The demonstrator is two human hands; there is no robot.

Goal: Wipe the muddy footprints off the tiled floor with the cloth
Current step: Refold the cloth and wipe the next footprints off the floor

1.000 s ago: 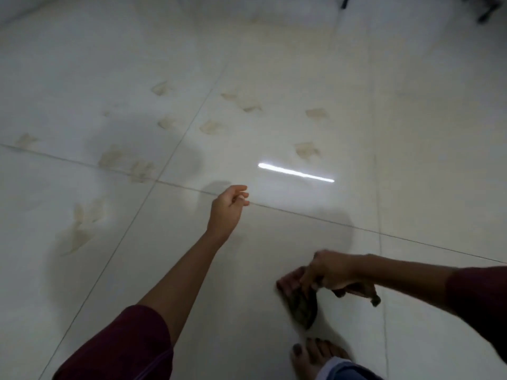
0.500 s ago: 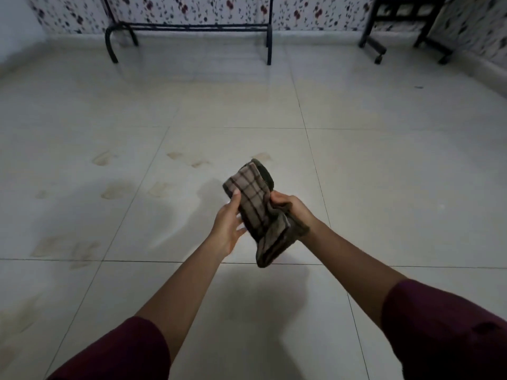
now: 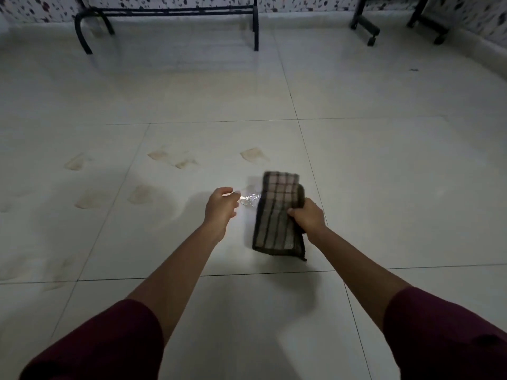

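Observation:
A folded brown checked cloth (image 3: 277, 215) hangs in the air over the white tiled floor (image 3: 384, 187), gripped at its right edge by my right hand (image 3: 308, 215). My left hand (image 3: 220, 208) is a little to the cloth's left, apart from it, fingers loosely curled and holding nothing. Several pale brown muddy footprints mark the tiles ahead and to the left: one (image 3: 253, 154) just beyond the cloth, a pair (image 3: 172, 159) further left, another (image 3: 141, 193) left of my left hand, more (image 3: 75, 161) towards the left edge.
A black metal rack (image 3: 170, 15) stands by the patterned far wall. Black wheeled legs (image 3: 367, 26) of another stand are at the back right. A bright light glint (image 3: 249, 200) lies on the floor between my hands. A small dark speck (image 3: 413, 69) lies far right.
My right hand lifted the cloth off the floor and the view rose. My left hand touched the cloth half a second ago and has since let go; the cloth now hangs flatter.

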